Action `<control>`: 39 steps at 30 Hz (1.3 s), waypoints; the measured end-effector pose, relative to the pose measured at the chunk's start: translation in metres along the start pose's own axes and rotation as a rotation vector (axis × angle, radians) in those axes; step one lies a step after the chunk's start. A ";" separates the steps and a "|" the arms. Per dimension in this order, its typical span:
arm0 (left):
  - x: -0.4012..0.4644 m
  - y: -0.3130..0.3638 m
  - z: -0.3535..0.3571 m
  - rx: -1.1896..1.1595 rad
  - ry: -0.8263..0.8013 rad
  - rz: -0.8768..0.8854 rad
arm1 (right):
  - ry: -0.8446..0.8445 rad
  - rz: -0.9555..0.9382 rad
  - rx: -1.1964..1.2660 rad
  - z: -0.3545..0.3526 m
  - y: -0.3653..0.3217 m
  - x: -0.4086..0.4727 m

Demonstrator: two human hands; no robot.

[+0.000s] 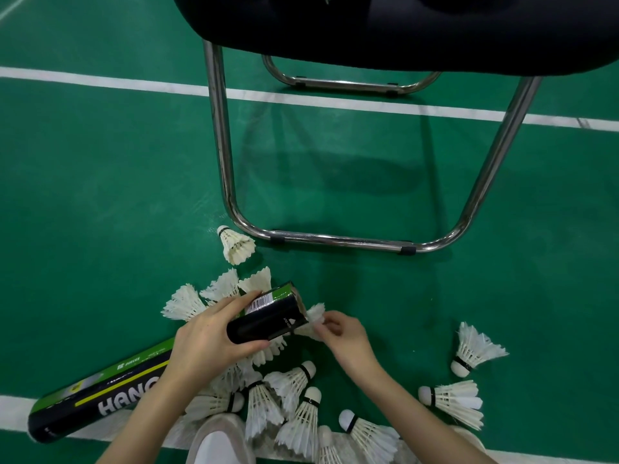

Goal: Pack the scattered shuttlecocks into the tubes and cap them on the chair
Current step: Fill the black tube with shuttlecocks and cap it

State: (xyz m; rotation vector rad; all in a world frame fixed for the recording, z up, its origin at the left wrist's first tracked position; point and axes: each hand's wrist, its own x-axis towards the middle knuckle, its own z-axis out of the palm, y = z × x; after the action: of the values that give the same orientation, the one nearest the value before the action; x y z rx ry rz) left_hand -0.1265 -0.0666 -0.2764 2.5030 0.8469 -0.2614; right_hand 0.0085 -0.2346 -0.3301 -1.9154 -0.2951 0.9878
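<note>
A: Where is the tube the person works on?

B: The left hand (211,343) has its fingers and thumb curled round a black and green tube (268,316), held tilted above the green floor (100,195), with its open end toward 2 o'clock.

A: And the right hand?

B: The right hand (341,336) pinches a white shuttlecock (315,318) by the feathers, right at the tube's mouth, on its 3 o'clock side. Whether it is partly inside cannot be told.

A: Any other tube?

B: A second tube (97,396), black and green with white lettering, lies flat on the floor at 8 o'clock from the left hand, partly across a white court line (13,410).

A: The rest of the shuttlecocks?

B: A pile of shuttlecocks (288,406) lies beneath and around both hands. 1 lone shuttlecock (234,246) lies at 12 o'clock from the pile, just beside the chair frame (335,237). 2 more (472,351) lie apart at 3 o'clock.

A: And the chair?

B: The black chair seat (385,28) fills the top of the view, at 12 o'clock from the hands. A light shoe (217,443) shows at 6 o'clock.
</note>
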 end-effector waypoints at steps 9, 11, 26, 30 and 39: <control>0.002 0.010 0.000 -0.003 -0.038 0.019 | 0.057 -0.207 0.244 -0.045 -0.043 -0.017; 0.003 0.016 0.000 -0.027 -0.041 0.035 | -0.075 -0.205 0.164 -0.047 -0.047 -0.018; 0.013 0.052 0.009 0.042 -0.034 0.169 | -0.215 -0.160 -0.025 -0.045 -0.044 -0.028; 0.014 0.057 0.009 0.043 -0.039 0.189 | -0.183 -0.169 0.046 -0.064 -0.043 -0.029; 0.014 0.069 0.010 -0.002 -0.009 0.232 | 0.361 -0.027 -0.534 -0.170 0.042 -0.024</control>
State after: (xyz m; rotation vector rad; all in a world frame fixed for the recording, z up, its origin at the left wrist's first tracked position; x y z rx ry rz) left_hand -0.0737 -0.1122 -0.2637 2.5670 0.5450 -0.1922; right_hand 0.1109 -0.3777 -0.3100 -2.5183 -0.3990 0.5554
